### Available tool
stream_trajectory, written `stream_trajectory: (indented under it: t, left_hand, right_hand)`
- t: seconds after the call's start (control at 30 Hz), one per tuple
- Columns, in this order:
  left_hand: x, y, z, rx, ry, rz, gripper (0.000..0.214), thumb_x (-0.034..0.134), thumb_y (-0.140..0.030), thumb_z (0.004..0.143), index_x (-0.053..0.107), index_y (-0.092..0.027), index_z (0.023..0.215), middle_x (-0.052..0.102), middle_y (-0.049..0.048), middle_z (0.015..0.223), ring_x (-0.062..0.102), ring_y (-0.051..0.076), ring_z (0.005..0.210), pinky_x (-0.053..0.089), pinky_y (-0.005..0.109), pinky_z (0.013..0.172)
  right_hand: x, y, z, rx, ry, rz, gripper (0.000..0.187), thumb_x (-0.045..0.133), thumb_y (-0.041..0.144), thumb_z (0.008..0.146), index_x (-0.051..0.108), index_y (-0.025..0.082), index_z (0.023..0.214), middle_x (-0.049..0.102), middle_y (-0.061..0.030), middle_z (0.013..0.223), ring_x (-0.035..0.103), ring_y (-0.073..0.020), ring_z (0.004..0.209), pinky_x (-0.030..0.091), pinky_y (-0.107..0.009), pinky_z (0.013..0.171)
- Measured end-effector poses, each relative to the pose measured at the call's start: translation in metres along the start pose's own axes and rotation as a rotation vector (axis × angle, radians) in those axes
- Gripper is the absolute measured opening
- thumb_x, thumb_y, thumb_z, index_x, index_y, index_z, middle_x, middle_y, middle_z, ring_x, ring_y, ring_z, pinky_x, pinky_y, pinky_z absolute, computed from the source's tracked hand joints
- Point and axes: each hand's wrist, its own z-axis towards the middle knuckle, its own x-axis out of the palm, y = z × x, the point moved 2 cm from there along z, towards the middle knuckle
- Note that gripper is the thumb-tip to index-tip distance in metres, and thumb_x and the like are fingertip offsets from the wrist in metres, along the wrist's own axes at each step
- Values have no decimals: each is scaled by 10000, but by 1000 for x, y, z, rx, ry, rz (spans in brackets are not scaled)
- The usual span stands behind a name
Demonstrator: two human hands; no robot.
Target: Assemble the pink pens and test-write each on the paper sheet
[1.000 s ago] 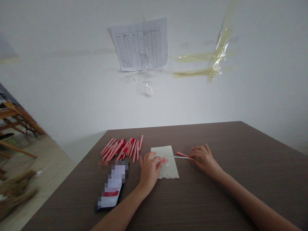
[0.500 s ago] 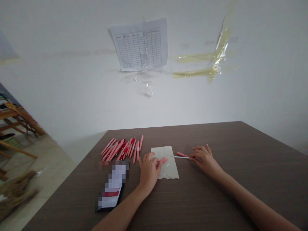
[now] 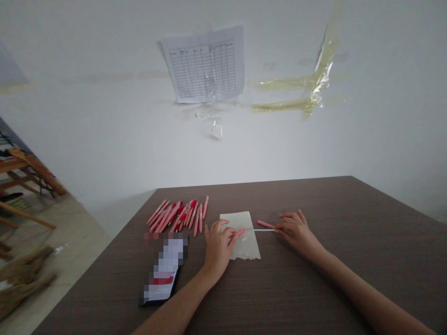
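Over a sheet of off-white paper [image 3: 249, 246], my left hand [image 3: 219, 249] pinches a pink pen barrel piece [image 3: 239, 233] between thumb and fingers. My right hand [image 3: 296, 234] grips the right end of a thin white pen refill [image 3: 262, 230]. The refill's left tip points at the open end of the pink piece and seems to meet it; whether it is inside I cannot tell. Another pink pen part [image 3: 265, 224] lies on the table just behind the refill, close to my right fingertips.
A pile of pink pens [image 3: 174, 217], some with red parts, lies at the left back. A phone [image 3: 162, 274] with a blurred screen rests left of my left forearm. The brown table [image 3: 296, 293] meets a white wall [image 3: 279, 149] behind.
The pink barrel piece in my left hand has shifted slightly right and lined up with the refill. The refill in my right hand has barely moved.
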Motion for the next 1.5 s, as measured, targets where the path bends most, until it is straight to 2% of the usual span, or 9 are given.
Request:
stream_trajectory:
  t: [0.77,1.17,1.5]
  left_hand:
    - [-1,-3,1,-34,40,-14,63,688,-250,842,730,-257,888,628,66,1174,559,275,1151,282,643,1079]
    - [0,-2,0,-21,59,-1,82,685,-220,842,725,-259,902,621,71,1198,549,278,1181,270,667,1078]
    - [0,-6,0,44,70,-53,115,702,-246,835,733,-296,933,612,55,1206,539,279,1198,245,689,1083]
  right_hand:
    - [-4,3,1,11,10,-16,145,579,278,906,722,288,930,721,-31,908,582,-270,1089,175,-679,1103]
    - [-5,5,0,-22,-3,-30,179,558,248,914,729,302,906,710,-32,880,584,-266,1080,199,-662,1100]
    - [-4,12,1,-59,18,-7,124,601,247,906,716,284,935,718,-33,916,575,-265,1108,196,-644,1107]
